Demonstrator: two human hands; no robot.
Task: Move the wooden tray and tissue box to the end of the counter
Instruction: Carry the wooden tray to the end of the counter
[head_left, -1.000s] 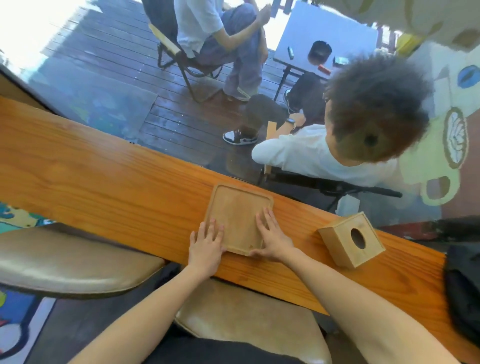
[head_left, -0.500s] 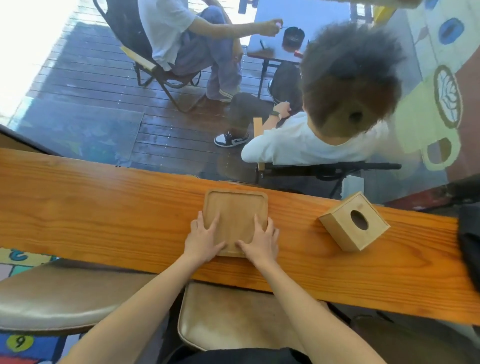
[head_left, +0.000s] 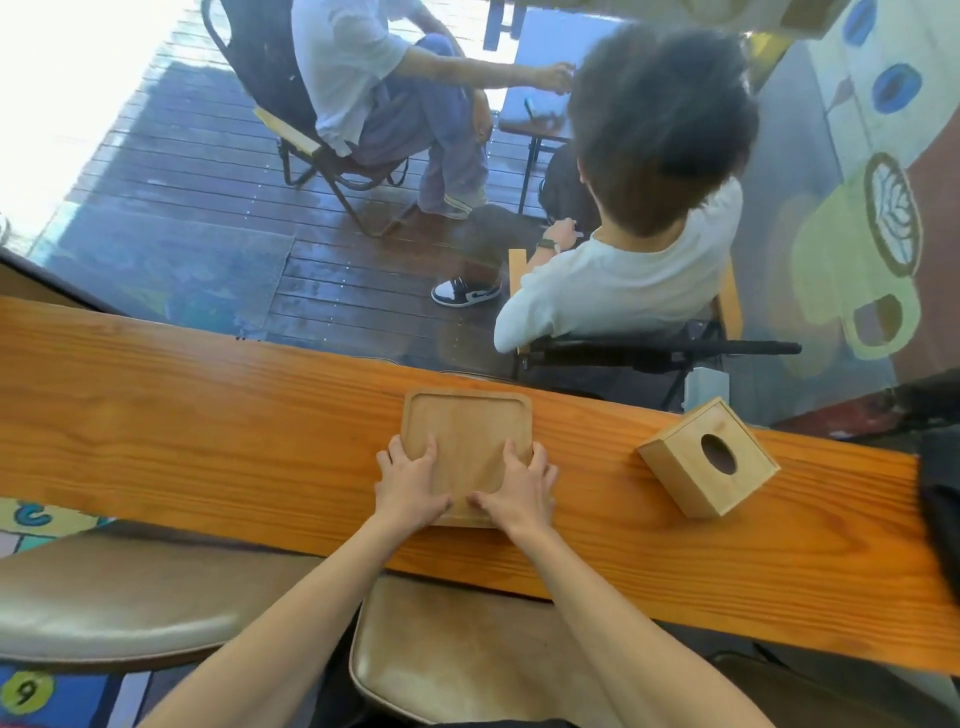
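Observation:
A square wooden tray (head_left: 467, 431) with a raised rim lies flat on the long orange-brown wooden counter (head_left: 208, 431), near its middle. My left hand (head_left: 410, 486) grips the tray's near left corner, fingers curled over the rim. My right hand (head_left: 519, 491) grips the near right corner the same way. A wooden tissue box (head_left: 706, 457) with an oval hole in its top stands on the counter to the right of the tray, turned at an angle, apart from both hands.
A glass pane runs along the counter's far edge; two people sit on chairs outside. Padded stools (head_left: 467, 654) stand under the near edge. A dark bag (head_left: 943, 499) lies at the counter's right end. The counter stretches far to the left.
Both hands slid back to the tray's near corners and their fingers curled over its rim. The tray now sits square to the counter. The tissue box stayed put.

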